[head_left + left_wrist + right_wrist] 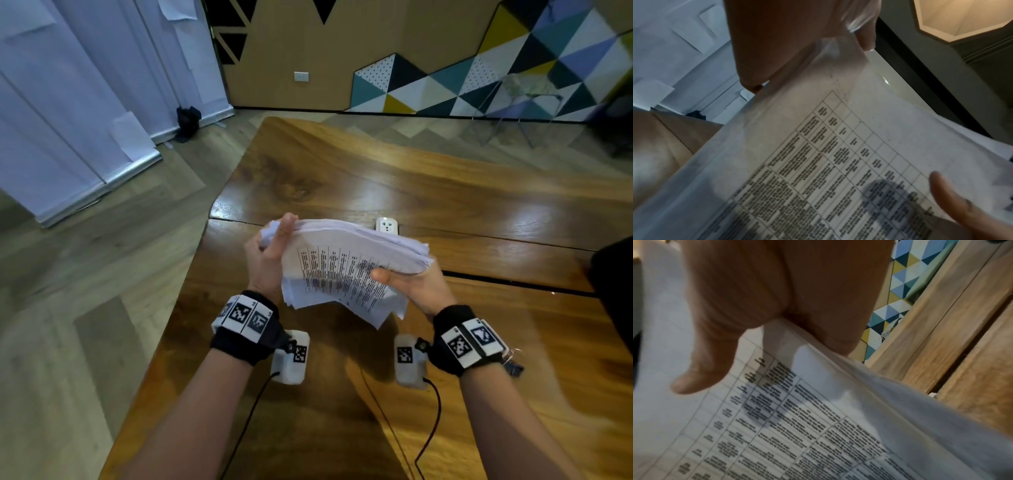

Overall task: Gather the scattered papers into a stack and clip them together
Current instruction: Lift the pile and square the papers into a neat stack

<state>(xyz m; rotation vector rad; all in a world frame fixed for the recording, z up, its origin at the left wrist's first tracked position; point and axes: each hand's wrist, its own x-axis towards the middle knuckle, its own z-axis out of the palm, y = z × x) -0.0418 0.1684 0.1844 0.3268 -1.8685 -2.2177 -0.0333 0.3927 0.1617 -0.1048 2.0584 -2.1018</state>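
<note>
Head view: I hold one stack of papers (pixel 346 270) above the wooden worktop (pixel 445 192), white sheets with a printed table on top, edges uneven and fanned. My left hand (pixel 270 253) grips its left end; my right hand (pixel 407 284) grips the right end, thumb on top.

Left wrist view: the top sheet (pixel 838 162) shows gridded text (blurred).

Right wrist view: my thumb (pixel 701 369) presses the page.

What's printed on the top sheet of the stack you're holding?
A black-ruled table filled with dense black text on the white top sheet; clearest in the left wrist view.
</note>
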